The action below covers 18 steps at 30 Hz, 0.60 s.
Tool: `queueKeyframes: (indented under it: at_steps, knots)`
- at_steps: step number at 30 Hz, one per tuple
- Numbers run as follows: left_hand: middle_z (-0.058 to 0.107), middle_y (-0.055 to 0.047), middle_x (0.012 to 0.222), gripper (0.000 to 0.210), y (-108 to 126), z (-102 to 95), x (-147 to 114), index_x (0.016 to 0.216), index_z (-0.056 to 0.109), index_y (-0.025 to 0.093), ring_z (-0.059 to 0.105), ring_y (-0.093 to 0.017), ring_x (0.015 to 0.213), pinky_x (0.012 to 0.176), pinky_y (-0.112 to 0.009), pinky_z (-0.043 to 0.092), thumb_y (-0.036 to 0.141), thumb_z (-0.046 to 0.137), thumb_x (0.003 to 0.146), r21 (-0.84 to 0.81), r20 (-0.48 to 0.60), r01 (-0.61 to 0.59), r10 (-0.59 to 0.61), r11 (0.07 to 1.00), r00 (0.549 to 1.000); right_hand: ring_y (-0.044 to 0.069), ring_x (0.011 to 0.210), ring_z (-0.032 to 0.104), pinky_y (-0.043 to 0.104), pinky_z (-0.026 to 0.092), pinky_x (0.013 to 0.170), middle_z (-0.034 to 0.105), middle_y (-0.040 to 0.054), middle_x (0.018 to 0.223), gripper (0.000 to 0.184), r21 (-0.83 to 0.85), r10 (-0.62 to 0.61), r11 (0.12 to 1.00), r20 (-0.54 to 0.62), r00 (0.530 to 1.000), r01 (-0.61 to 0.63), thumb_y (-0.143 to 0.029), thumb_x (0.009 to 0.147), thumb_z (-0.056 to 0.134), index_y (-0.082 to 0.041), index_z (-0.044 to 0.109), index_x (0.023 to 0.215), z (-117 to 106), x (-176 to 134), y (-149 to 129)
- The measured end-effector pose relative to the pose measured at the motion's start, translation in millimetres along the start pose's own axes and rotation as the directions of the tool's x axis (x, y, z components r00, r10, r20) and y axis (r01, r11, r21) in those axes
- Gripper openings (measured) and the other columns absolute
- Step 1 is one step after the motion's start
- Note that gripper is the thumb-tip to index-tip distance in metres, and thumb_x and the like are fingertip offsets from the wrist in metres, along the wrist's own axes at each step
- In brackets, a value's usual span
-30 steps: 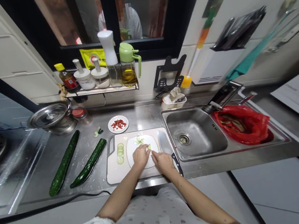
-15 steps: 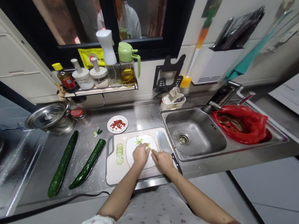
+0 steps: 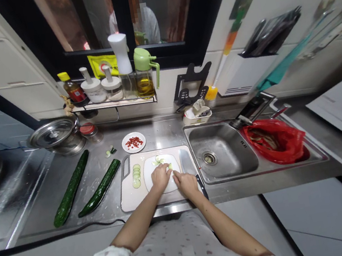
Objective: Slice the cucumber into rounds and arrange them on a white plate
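Both my hands are over a white plate [image 3: 149, 179] that rests on a pale cutting board [image 3: 129, 202]. My left hand [image 3: 161, 177] is closed, pinching a cucumber slice [image 3: 169, 166] at the plate's right side. Close beside it my right hand [image 3: 186, 184] is curled with its fingers together; what they hold, if anything, is hidden. Several cucumber slices [image 3: 158, 160] lie at the plate's far edge. An overlapping row of slices [image 3: 136, 176] sits on the board to the left. A knife [image 3: 185, 160] lies along the board's right side, its black handle partly behind my right hand.
Two cucumbers, one whole [image 3: 72, 189] and one cut [image 3: 100, 188], lie left of the board. Behind it stands a small dish [image 3: 126, 149] of chopped red pieces. To the right are a sink [image 3: 228, 157] and a red plastic bag [image 3: 292, 145]. A condiment shelf [image 3: 114, 103] hangs behind.
Hardly anything differs: the view has shifted very slightly, and both hands keep the same position over the plate.
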State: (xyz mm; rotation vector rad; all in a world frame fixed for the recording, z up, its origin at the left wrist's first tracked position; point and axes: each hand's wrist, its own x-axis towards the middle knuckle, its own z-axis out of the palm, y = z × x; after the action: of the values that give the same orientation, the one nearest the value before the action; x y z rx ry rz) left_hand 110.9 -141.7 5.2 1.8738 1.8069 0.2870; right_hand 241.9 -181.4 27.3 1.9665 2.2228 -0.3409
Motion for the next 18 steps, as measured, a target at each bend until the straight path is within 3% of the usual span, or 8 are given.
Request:
queueKeyframes:
  at_steps: [18]
  knots:
    - [0.065,-0.004,0.099,0.028,1.9,-1.4,0.1,0.112,0.065,0.027,0.06,-0.018,0.09,0.075,-0.027,0.042,0.036,0.053,0.087,-0.04,-0.016,0.003,-0.004,0.999,1.0,0.019,0.083,0.066,0.025,0.037,0.069,0.072,0.0091,0.09,0.038,-0.009,-0.007,1.0,-0.028,1.0,0.006,-0.038,0.097,0.034,-0.026,0.056,0.125,6.5,2.2,1.2]
